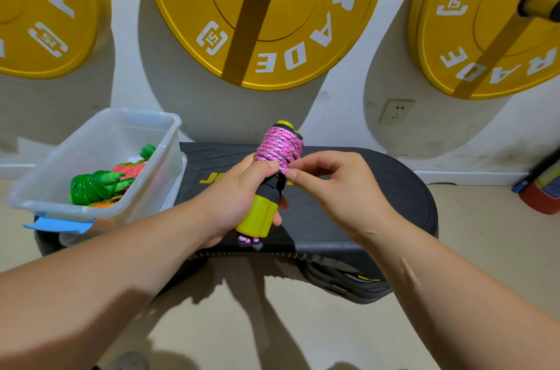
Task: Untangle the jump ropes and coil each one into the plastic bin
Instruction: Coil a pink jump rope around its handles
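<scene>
My left hand point(239, 195) grips the two black handles point(274, 185) of the pink jump rope point(278, 147), fingers curled tight round them just above their yellow-green end caps point(260, 213). The pink cord is wound in close turns round the upper half of the handles, which I hold tilted above the black step platform point(378, 188). My right hand point(330, 185) pinches the cord at the lower edge of the winding between thumb and forefinger, the other fingers loosely curled. To my left, the clear plastic bin point(91, 212) sits on the end of the platform, holding a coiled green rope point(91, 186) and a coiled orange-red rope point(133, 169) side by side. Yellow weight plates point(263, 15) hang on the wall behind.
</scene>
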